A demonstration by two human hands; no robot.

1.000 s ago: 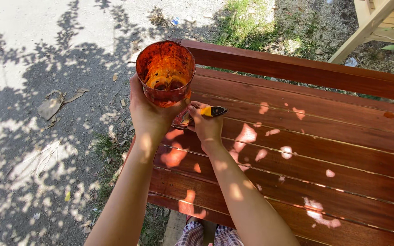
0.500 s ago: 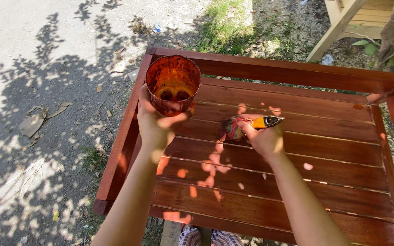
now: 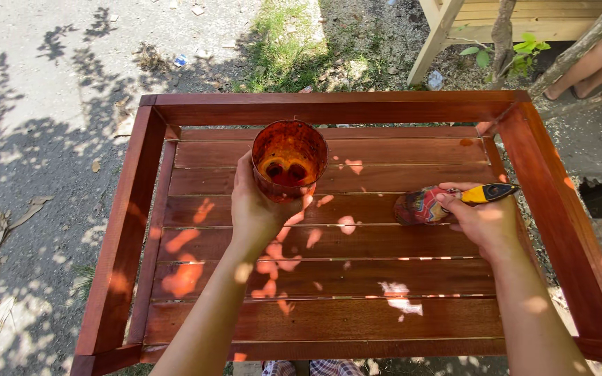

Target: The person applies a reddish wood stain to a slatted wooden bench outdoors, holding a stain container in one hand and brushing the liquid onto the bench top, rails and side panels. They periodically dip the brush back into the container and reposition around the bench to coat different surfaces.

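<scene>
1. Paintbrush (image 3: 447, 202): its stained bristles lie on a middle slat of the slatted wooden frame (image 3: 134, 209), towards the right rail, with the yellow and black handle pointing right
2. The right hand (image 3: 485, 223) is closed around the brush near the ferrule, pressing the bristles flat on the wood
3. The left hand (image 3: 259, 209) is clamped around a translucent orange cup (image 3: 289, 159), held just above the slats and left of the brush; the two hands are well apart
4. The cup holds a shallow pool of dark red-brown liquid at the bottom, and its walls are smeared with the same colour
5. Judged from this, the step in hand is brushing stain along a slat; the whole frame already shows an even red-brown coat
6. A further stroke would call for drawing the brush along the grain with the cup kept level and within reach
7. Beyond the frame lie bare ground, grass and a pale unstained wooden piece (image 3: 454, 21)
</scene>
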